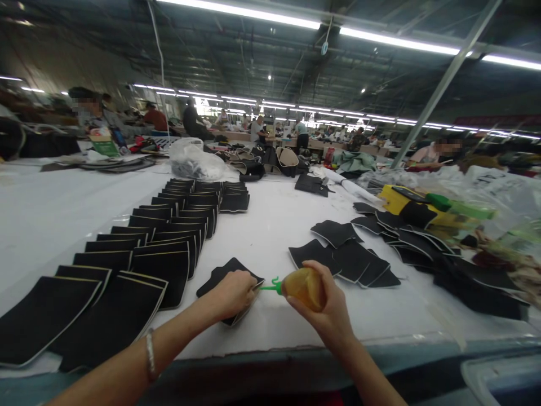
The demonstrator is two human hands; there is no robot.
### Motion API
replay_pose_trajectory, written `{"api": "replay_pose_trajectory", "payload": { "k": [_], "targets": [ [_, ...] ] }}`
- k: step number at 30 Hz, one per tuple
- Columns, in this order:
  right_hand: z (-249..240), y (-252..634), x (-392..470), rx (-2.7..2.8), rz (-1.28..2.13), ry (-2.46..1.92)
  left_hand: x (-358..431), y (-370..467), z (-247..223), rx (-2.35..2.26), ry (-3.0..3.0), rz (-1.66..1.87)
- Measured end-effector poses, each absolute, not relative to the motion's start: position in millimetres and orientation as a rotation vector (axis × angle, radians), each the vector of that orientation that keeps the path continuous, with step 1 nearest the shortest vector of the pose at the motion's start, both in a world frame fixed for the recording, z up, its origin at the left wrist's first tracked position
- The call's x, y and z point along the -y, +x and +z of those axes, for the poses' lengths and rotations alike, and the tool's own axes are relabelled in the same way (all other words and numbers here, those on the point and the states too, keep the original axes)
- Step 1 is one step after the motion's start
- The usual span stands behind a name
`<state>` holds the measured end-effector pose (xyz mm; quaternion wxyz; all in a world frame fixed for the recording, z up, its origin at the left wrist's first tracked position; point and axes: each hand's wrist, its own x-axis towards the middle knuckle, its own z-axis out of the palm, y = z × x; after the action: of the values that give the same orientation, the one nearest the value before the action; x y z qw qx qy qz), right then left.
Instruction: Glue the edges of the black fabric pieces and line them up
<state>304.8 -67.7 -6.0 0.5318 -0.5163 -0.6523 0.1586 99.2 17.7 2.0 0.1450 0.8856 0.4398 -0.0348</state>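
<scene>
My left hand [237, 292] is closed on a black leather-like piece [228, 272] with pale edges, gripping it near its right side just above the table. A squeeze bottle [303, 288] of amber liquid lies tipped sideways in my right hand [333, 313], thumb and fingers wrapped round its body. Its thin green nozzle [270, 286] points left, the tip close to the piece's edge by my left fingers; whether it touches I cannot tell. Loose black pieces [353, 259] lie to the right. Overlapping rows of similar pieces [160, 248] run along the left.
The white tabletop [270, 225] spreads ahead. At right stand a yellow box [393, 200], more black pieces [422, 242] and clear plastic sheeting [507, 192]. Toward the back lie a plastic bag [196, 158] and dark bags [270, 160]. Other people work at distant tables.
</scene>
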Motion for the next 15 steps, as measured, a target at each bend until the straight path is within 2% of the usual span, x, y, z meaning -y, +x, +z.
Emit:
{"api": "replay_pose_trajectory", "payload": {
  "k": [9,15],
  "targets": [
    [-4.8,289.6,58.9,1.797,0.203,-1.176,-18.4,94.6,-10.9,-1.254,2.585,-0.039],
    [-0.7,288.3,56.1,1.738,0.287,-1.265,-14.2,93.9,-8.7,-1.24,2.583,-0.022]
  ]
}}
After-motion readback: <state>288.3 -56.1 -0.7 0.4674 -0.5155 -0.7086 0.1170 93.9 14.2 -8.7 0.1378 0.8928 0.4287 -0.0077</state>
